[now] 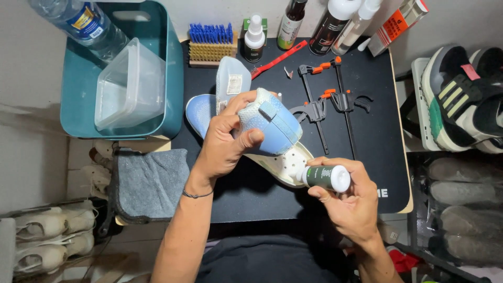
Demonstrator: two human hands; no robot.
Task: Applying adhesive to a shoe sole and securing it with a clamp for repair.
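Left hand [222, 144] grips the pale blue knit shoe [270, 126]; right hand [348, 202], at five o'clock, clasps a small dark-green, white-capped bottle [325, 177], nozzle hidden.

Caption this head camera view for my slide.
Left hand grips a light-blue shoe; right hand holds a small bottle.

Your counter [367, 157] wears a black mat; on it you have a blue-bristled brush [211, 43], a red-handled tool [277, 58], two bar clamps [327, 102], several bottles [293, 23] along the back, and a teal bin [173, 89] at its left edge.
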